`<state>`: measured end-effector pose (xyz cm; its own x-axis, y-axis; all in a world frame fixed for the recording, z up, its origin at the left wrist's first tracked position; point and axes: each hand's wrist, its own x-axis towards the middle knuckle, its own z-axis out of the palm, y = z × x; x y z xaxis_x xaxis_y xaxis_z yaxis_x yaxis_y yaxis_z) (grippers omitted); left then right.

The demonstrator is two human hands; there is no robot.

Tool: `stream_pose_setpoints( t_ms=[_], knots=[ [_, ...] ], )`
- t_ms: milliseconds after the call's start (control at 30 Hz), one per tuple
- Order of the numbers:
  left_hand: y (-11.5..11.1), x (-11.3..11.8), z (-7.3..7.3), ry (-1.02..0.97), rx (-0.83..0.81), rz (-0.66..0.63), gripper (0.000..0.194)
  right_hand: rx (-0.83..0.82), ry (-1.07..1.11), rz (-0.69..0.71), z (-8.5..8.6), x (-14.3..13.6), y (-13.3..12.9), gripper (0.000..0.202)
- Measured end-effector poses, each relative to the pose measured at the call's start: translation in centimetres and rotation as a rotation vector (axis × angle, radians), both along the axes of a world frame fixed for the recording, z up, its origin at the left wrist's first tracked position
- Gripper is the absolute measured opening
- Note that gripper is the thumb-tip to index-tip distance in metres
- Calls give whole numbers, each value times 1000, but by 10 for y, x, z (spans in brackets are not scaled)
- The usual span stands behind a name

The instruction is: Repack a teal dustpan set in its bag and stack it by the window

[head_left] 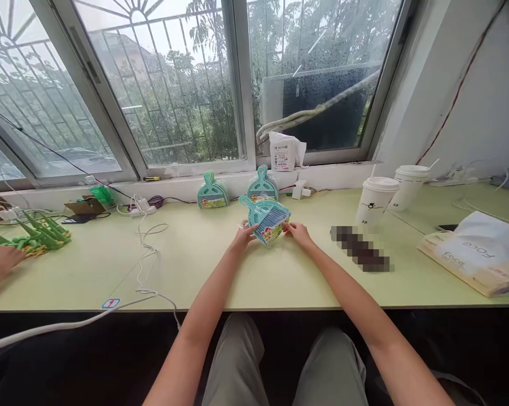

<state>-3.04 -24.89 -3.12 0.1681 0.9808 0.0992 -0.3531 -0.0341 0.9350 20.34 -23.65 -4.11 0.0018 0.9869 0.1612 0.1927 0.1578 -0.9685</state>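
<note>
Between my two hands is a small teal dustpan and brush set (268, 219) with blue-grey bristles and a colourful label, in what looks like clear wrapping. It is tilted, held just over the table. My left hand (245, 232) grips its left edge. My right hand (295, 231) pinches its lower right corner near the label. Behind it, similar sets lean against the wall under the window: one group of dustpan sets (213, 192) to the left, another group (263, 183) directly behind the held one.
White cables (147, 254) run across the pale table (187, 265) at left. Two white cups (376, 200) and a paper bag (478, 256) stand right, beside a pixelated dark patch (360, 249). Another person's hand (3, 262) touches green-and-yellow items (43, 237) at far left. A tissue pack (283, 153) sits on the sill.
</note>
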Motion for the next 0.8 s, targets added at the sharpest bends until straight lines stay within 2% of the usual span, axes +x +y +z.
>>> stream_pose_setpoints(
  t_ms=[100,267,367,467,533,667,800],
  knots=[
    [0,2,0,-44,-13,6,63,-77,230,25,4,5,-1,30],
    [-1,4,3,-45,-40,-3,68,-64,368,15,4,5,-1,46],
    [-5,4,5,42,-23,-90,67,-72,417,-45,0,0,2,47],
    [-6,2,8,160,-4,-203,55,-89,493,-136,-1,-2,4,43],
    [-5,0,8,214,4,-217,54,-99,524,-162,1,0,3,40],
    [3,-2,3,309,-53,-70,49,-84,536,-95,8,3,-2,38],
    [14,-11,3,208,-161,144,33,-81,510,-43,13,3,-6,34]
  ],
)
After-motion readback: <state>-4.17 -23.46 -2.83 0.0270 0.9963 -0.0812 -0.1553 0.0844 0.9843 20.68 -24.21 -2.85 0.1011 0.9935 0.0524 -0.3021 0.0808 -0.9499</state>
